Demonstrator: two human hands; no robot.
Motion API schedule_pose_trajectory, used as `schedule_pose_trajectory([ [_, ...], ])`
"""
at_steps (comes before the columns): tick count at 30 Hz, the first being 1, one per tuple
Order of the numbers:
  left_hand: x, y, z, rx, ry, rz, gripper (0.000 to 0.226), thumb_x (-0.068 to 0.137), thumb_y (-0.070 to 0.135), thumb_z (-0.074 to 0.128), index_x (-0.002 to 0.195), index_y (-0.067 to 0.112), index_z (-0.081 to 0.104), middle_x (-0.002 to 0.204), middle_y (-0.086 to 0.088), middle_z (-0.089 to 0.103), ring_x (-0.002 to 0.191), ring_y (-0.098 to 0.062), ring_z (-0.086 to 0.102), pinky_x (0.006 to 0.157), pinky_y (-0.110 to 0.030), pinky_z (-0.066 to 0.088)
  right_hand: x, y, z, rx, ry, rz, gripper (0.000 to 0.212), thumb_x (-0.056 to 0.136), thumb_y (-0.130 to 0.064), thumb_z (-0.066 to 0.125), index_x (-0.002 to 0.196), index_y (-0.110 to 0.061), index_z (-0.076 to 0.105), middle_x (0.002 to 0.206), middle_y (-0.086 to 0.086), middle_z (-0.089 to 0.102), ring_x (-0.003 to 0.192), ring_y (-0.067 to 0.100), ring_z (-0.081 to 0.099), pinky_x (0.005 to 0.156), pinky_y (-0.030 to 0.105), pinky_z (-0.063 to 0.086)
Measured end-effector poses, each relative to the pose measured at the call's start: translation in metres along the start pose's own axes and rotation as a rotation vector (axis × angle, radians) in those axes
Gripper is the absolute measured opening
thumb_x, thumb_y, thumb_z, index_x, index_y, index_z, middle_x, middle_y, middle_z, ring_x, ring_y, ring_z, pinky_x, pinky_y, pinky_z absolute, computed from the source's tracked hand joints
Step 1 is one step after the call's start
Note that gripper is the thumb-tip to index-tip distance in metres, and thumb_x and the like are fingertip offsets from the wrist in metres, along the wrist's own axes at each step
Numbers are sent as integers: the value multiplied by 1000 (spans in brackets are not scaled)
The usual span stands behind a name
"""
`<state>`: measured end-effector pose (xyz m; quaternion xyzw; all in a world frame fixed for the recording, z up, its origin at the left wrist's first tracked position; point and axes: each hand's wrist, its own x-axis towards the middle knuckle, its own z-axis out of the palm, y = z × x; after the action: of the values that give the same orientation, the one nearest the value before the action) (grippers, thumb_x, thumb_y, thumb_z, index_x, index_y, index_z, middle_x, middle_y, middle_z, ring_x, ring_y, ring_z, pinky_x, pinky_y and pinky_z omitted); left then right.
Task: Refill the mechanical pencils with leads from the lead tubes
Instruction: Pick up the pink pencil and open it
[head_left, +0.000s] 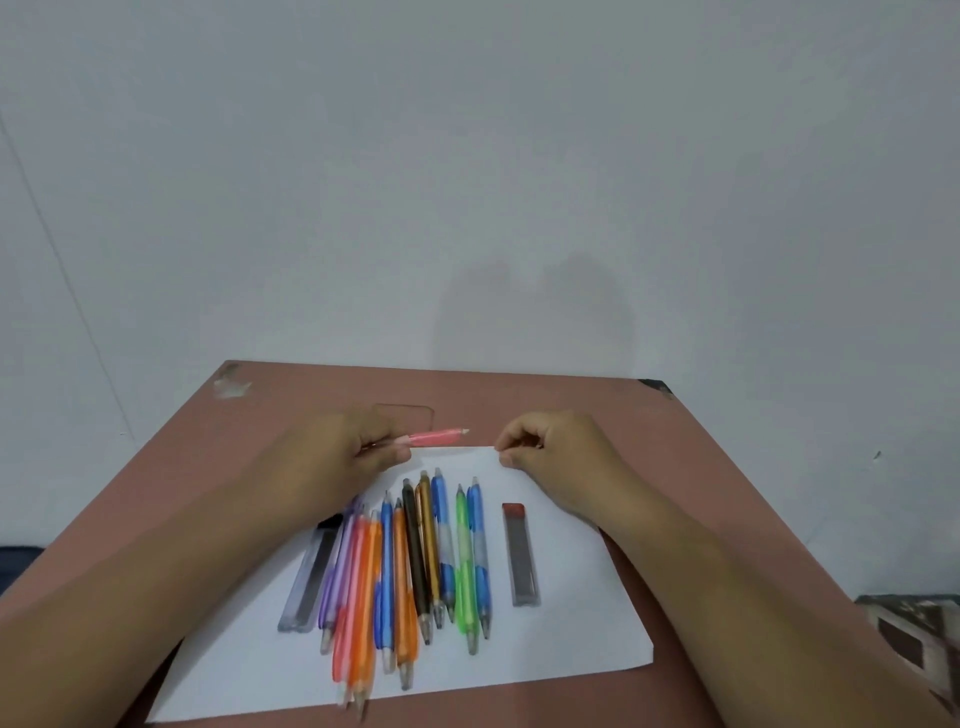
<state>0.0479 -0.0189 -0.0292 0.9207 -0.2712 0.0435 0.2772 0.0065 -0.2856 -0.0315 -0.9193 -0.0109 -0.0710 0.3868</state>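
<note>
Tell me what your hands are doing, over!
Left hand grips pink pencil, tip toward right hand. Right hand pinched; lead too thin to see. Other pencils and two lead tubes wait on paper. Nothing blocking.

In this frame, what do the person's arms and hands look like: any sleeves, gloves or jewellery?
Both forearms are bare as far as the frame shows, with no sleeves in view. The left hand and right hand wear no gloves, and no rings, watch or bracelets are visible.
</note>
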Motion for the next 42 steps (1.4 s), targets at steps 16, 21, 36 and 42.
schedule_pose_trajectory([
  [16,2,0,3,-16,-12,56,23,93,48,56,112,41,68,94,25,66,91,4,61,80,-23,49,1,-2,-3,63,-3,-72,19,84,-28,81,99,-37,74,101,-22,68,95,-8,61,80,15,51],
  [21,3,-2,4,-16,-13,67,54,80,70,38,117,42,66,97,29,64,93,5,60,83,-27,52,-4,-14,0,74,35,-210,9,89,-29,77,97,-32,77,99,-21,68,97,-3,60,83,18,50],
  [36,4,-5,4,-6,22,50,27,94,46,55,114,37,70,89,26,64,86,4,59,80,-33,54,9,12,-12,-86,122,-67,9,87,-23,77,80,-26,78,87,-15,71,88,-1,64,84,25,54],
  [42,5,-4,4,18,-9,20,26,95,48,55,116,39,68,97,23,66,91,0,60,83,-32,54,10,14,-10,-143,51,-66,13,87,-23,76,75,-29,77,88,-14,70,86,0,65,83,28,56],
])
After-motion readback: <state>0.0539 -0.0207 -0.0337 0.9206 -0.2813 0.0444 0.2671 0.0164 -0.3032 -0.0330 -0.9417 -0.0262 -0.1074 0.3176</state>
